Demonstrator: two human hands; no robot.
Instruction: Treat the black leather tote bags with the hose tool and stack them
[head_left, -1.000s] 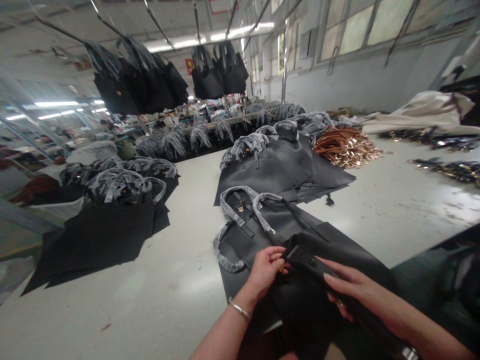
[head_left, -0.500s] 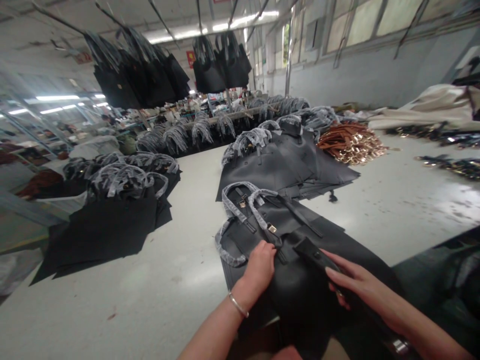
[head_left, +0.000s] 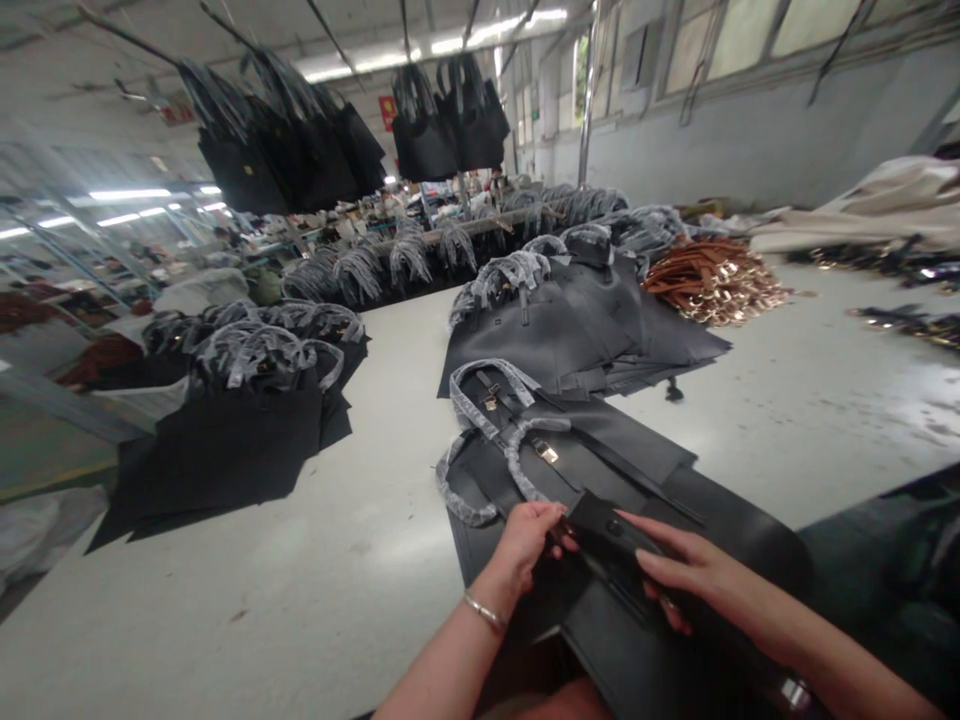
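Black handbag [head_left: 600, 445] is laid flat on counter [head_left: 315, 610], wrapped handles [head_left: 487, 400] pointing away, long axis toward the wearer. Black tab [head_left: 607, 540] on it is gripped by left hand [head_left: 529, 545] and right hand [head_left: 679, 570], held close together.

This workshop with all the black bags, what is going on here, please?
A person holds a black flap of a black handbag lying on a pale worktable, using the left hand and right hand. The bag's handles are wrapped in grey. More stacked bags lie nearby, and others hang overhead.
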